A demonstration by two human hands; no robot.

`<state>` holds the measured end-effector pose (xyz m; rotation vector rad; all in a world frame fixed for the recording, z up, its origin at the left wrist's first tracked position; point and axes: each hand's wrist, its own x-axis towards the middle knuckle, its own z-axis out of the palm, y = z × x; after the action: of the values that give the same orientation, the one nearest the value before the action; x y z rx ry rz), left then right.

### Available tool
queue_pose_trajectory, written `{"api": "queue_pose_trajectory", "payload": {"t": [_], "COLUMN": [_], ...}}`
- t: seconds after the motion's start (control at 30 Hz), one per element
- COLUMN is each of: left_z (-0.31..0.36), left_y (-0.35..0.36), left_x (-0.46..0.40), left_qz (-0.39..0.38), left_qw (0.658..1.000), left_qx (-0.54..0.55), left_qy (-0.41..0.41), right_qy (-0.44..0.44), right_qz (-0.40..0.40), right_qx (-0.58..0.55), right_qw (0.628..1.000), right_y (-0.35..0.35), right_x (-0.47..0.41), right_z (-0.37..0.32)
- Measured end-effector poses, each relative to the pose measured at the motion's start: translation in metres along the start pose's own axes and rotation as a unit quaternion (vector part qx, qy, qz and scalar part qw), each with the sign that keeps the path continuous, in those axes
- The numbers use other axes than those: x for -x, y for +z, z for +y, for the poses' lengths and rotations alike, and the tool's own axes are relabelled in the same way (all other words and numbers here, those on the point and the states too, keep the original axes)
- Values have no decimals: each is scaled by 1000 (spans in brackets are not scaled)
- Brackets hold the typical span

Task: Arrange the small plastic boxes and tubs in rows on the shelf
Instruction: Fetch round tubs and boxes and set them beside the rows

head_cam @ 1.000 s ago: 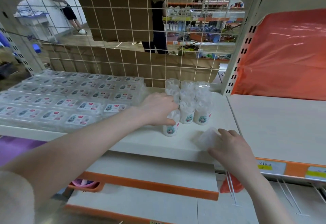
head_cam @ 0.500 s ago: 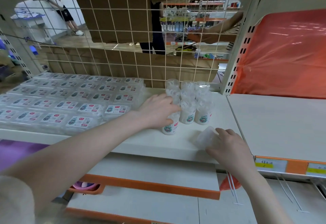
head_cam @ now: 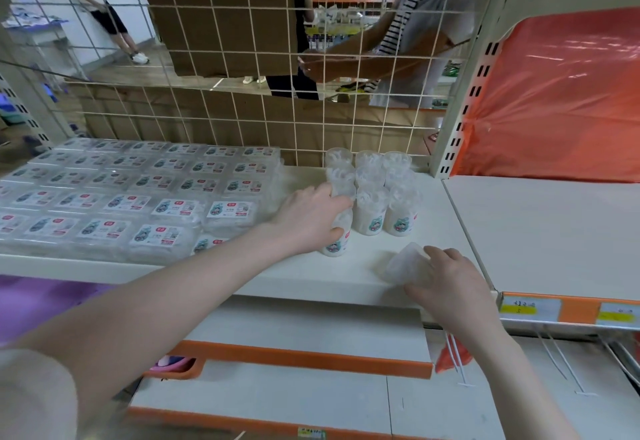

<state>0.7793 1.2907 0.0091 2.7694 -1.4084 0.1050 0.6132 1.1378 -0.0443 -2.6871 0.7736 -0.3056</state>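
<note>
Clear round tubs [head_cam: 372, 194] with white contents stand in rows at the back of the white shelf [head_cam: 349, 277], against the wire grid. My left hand [head_cam: 310, 220] grips the front-left tub [head_cam: 337, 237], which stands upright on the shelf. My right hand [head_cam: 450, 284] holds another clear tub [head_cam: 407, 263], tilted on its side near the shelf's front edge. Flat clear boxes [head_cam: 138, 190] with labels fill the left of the shelf in rows.
A wire grid back panel [head_cam: 242, 100] closes the shelf. An orange plastic sheet [head_cam: 561, 100] hangs over the bay to the right, above a bare shelf board [head_cam: 547, 232]. Lower shelves with orange edges [head_cam: 304, 358] lie below. People stand behind the grid.
My left hand has kept its hold on the front-left tub, which stays in place. My right hand with the tilted tub has barely shifted. A person behind the grid has moved into view.
</note>
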Motion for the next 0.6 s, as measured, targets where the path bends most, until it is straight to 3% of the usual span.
{"api": "queue_pose_trajectory", "payload": {"t": [0.33, 0.6], "left_z": [-1, -21], "left_y": [8, 7], "left_x": [1, 36], "left_qz": [53, 111], "left_qw": [999, 993], "left_qx": [-12, -8], "left_qy": [-6, -28], "right_qy": [14, -35], "right_qz": [14, 4], "right_qx": [-11, -18], "right_qw": [1000, 999], "right_y": [2, 4], "right_x": [9, 14], "right_z": [-11, -23]}}
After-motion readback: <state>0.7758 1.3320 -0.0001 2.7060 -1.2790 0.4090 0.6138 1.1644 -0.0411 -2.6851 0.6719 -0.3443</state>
